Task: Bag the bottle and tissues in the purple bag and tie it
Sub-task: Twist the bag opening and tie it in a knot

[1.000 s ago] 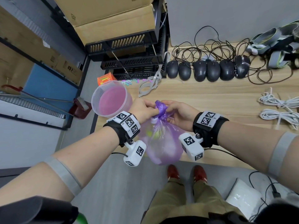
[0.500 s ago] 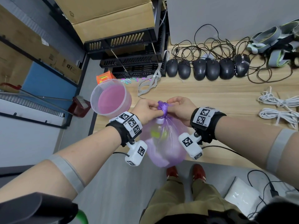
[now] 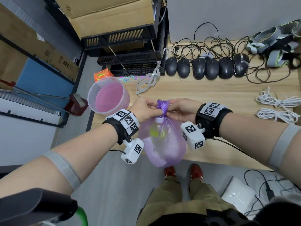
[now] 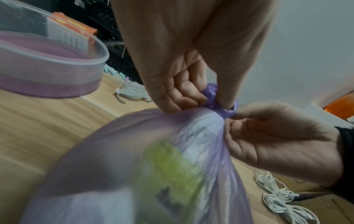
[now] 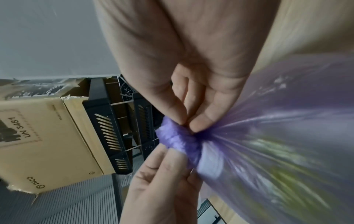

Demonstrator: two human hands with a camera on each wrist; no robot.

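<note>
A translucent purple bag [image 3: 163, 144] hangs over the desk's front edge, full and rounded. Through its film shows a bottle [image 3: 157, 128] with a white cap and yellow-green label, and pale tissues [image 3: 150, 145] lower down. The bag's neck is bunched into a dark purple twisted knot [image 3: 163, 106]. My left hand [image 3: 149, 110] pinches the knot from the left, thumb and fingers curled on it [image 4: 216, 100]. My right hand [image 3: 178, 110] pinches it from the right [image 5: 184, 127]. Both hands hold the bag up by its neck.
A clear round tub [image 3: 108, 96] with a pink bottom stands at the desk's left corner, close to my left wrist. Several black mice [image 3: 205, 67] and cables line the back. White cable coils [image 3: 276, 108] lie at right. Black crates [image 3: 127, 51] and cardboard boxes stand behind.
The hands and bag shifted slightly up and away from me. The loose purple top above the fingers has drawn into a tighter, more compact knot.
</note>
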